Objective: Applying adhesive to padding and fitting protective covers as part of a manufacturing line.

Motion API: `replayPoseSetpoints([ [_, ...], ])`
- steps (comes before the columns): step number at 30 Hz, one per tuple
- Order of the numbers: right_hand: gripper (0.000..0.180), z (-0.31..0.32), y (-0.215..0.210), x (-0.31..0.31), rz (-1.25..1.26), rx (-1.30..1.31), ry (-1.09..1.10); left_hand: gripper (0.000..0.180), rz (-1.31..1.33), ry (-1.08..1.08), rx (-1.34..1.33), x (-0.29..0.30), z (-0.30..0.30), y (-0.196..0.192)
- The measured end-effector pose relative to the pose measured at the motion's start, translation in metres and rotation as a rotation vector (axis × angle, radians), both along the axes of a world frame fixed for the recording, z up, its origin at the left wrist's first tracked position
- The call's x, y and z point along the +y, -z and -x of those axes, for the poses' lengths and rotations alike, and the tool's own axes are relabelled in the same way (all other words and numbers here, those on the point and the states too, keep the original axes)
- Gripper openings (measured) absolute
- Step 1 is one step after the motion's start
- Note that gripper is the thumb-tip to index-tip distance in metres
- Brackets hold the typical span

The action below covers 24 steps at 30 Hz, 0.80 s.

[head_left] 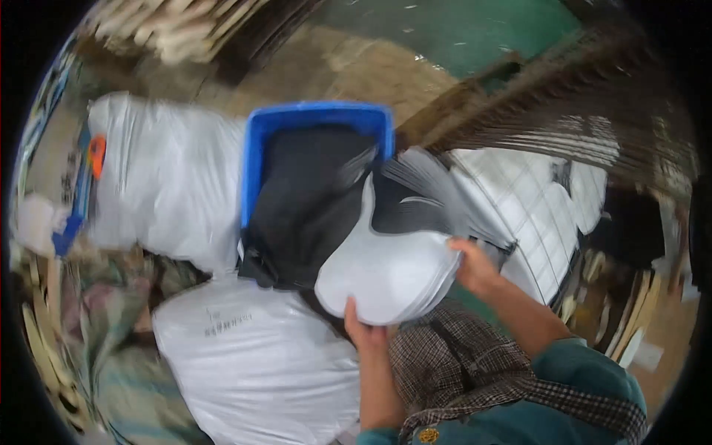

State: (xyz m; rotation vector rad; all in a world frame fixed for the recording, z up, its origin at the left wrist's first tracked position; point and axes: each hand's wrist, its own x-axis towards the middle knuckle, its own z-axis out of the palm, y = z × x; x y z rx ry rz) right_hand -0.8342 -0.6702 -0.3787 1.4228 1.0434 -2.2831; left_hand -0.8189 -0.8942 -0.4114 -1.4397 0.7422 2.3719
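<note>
Stack of white cutouts at near-right side of blue bin; left hand and right hand part-closed, gripping its edges. Looks like stack-handling step; next move calls for firm grips so layers don't slip.

A white sack bulges at the left, an orange object at its outer edge. A second, dark-printed sack lies nearer, beside crumpled striped fabric. Pale stacked pieces lie beyond, left of green floor.
</note>
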Motion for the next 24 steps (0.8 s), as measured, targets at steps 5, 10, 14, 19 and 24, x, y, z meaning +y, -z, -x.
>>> replayPoseSetpoints([
  [5,0.039,-0.133,0.003,-0.018,0.378,0.016,0.213,0.055,0.185,0.273,0.249,-0.046,-0.071,-0.083],
  [10,0.042,-0.262,-0.031,-0.052,0.541,0.05,0.374,0.055,0.462,0.495,0.532,-0.042,-0.148,-0.157],
  [14,0.037,-0.391,-0.054,-0.057,0.619,0.163,0.587,0.056,0.452,0.627,0.498,-0.014,-0.223,-0.198],
  [19,0.034,-0.506,-0.107,-0.029,0.511,0.342,0.727,0.055,0.379,0.845,0.589,0.042,-0.301,-0.247],
  [24,0.035,-0.615,-0.142,0.003,0.434,0.499,0.963,0.056,0.304,1.103,0.741,0.138,-0.376,-0.296],
])
